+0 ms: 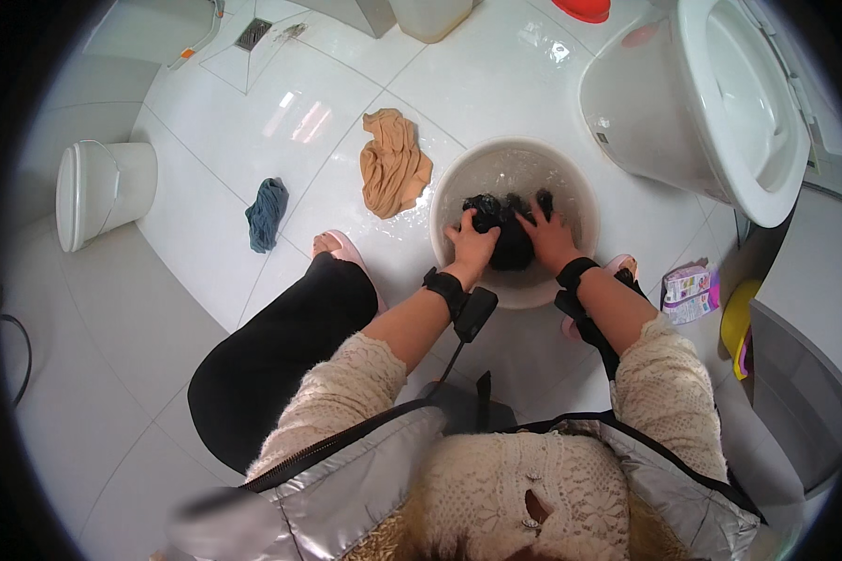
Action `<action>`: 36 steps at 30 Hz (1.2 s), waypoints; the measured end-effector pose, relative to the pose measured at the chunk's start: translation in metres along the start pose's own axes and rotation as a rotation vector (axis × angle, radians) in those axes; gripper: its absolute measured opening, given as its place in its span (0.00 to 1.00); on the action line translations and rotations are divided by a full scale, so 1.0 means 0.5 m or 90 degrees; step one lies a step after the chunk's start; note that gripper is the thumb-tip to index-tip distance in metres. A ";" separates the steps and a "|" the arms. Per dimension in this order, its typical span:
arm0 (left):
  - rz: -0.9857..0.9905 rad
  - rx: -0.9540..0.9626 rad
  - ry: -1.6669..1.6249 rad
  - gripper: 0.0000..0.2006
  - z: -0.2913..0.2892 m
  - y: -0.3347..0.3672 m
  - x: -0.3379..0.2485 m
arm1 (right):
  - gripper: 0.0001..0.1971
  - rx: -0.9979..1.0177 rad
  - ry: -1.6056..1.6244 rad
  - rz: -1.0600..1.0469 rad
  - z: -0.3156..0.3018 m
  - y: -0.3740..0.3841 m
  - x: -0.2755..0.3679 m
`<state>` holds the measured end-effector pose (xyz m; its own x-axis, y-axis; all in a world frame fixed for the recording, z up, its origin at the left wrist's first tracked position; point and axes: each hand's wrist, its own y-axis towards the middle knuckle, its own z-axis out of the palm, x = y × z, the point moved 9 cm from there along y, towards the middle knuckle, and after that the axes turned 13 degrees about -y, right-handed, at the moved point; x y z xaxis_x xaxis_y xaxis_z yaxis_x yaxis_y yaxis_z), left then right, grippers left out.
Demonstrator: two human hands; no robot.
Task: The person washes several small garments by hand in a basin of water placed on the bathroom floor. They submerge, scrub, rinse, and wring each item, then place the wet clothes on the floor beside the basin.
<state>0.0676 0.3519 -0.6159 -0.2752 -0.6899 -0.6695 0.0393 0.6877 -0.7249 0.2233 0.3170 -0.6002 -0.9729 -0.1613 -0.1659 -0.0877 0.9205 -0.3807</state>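
A round whitish basin [585,201] of water stands on the floor in front of me. Wet black cloth [512,245] lies bunched in it, partly under the water. At the cloth's left side, my left hand [474,245] grips it with bent fingers. My right hand [549,241] has hold of its right side, fingers curled into the folds. Both wrists carry black straps. To the left of the basin a crumpled tan garment [393,166] lies on the wet tiles. Further left is a small twisted blue-grey cloth [266,215].
A white toilet [655,103] stands at the right, beyond the basin. Near my right foot lie a purple-and-white packet [690,293] and a yellow basin [737,318], beside a grey bin [800,383]. A white lidded bucket [108,192] stands far left. A floor drain [253,35] is at the back.
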 end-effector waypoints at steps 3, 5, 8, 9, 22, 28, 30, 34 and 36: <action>0.043 0.115 0.096 0.28 0.030 -0.002 -0.012 | 0.26 0.132 0.214 0.010 0.062 0.006 0.011; -0.052 0.185 -0.004 0.29 0.040 0.000 0.005 | 0.22 0.155 0.372 0.053 0.055 0.023 0.003; -0.339 0.242 -0.371 0.27 0.066 -0.016 0.040 | 0.15 0.074 0.502 0.073 -0.045 0.053 0.008; -0.374 0.264 -0.392 0.26 0.071 -0.016 0.036 | 0.13 0.052 0.521 0.051 -0.092 0.056 0.011; -0.336 0.322 -0.711 0.17 0.097 -0.005 0.019 | 0.14 -0.321 0.592 0.078 -0.264 0.026 0.022; -0.206 0.128 -0.532 0.15 0.060 0.028 0.020 | 0.19 -0.202 0.575 0.129 -0.106 0.066 -0.034; -0.121 0.134 -0.482 0.15 0.047 0.034 0.003 | 0.20 -0.160 0.542 0.133 -0.065 0.066 -0.053; -0.145 0.069 -0.344 0.29 0.024 0.019 0.020 | 0.22 0.000 0.397 0.175 -0.011 0.041 -0.070; -0.206 0.025 -0.313 0.36 0.017 0.000 0.030 | 0.22 0.068 0.298 0.196 -0.015 0.017 -0.074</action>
<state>0.0715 0.3398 -0.6273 0.1983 -0.8936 -0.4028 0.0661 0.4222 -0.9041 0.2567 0.3334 -0.5903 -0.9435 0.3059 0.1271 0.2135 0.8549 -0.4728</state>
